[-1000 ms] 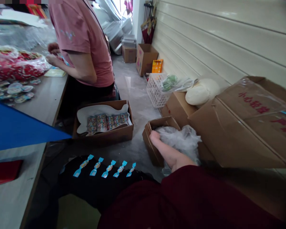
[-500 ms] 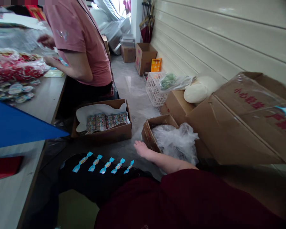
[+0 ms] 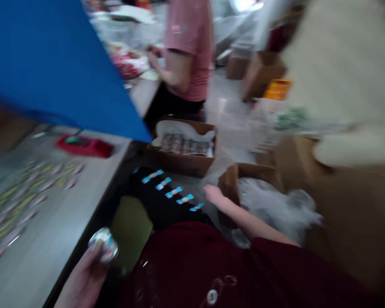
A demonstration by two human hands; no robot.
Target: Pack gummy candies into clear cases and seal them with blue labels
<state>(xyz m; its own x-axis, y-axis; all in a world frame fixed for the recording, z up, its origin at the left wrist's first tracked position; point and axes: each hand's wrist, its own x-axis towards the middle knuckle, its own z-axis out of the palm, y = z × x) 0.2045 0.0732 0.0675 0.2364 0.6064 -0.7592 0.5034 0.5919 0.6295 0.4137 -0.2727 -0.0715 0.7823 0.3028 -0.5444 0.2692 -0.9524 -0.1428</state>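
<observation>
The left grip (image 3: 80, 282) sits at the bottom of the view, clenched round one small round packet (image 3: 103, 244). The packet is shiny and silvery with patches of colour, and blur hides any print on it. It is held just beside the edge of the counter (image 3: 83, 192), over the dark gap below that edge.

The right grip (image 3: 214, 194) reaches forward, released and holding nothing that shows. It is just beside a cardboard box (image 3: 227, 184) filled with clear plastic film (image 3: 276, 209).

Five small wrapped pieces with blue ends (image 3: 174, 191) lie in a slanting row on black cloth (image 3: 154, 209), near the right grip. The counter carries many narrow wrapped pieces (image 3: 28, 192) in rows, too blurred to count, and one red tray (image 3: 83, 146). A large blue sheet (image 3: 51, 64) fills the upper left.

Ahead on the floor, one open cardboard box (image 3: 182, 164) holds a white liner (image 3: 182, 128) and a row of colourful packets (image 3: 186, 145). Beyond it, one co-worker in a pink T-shirt (image 3: 188, 51) stands with both hands at the far end of the counter.
</observation>
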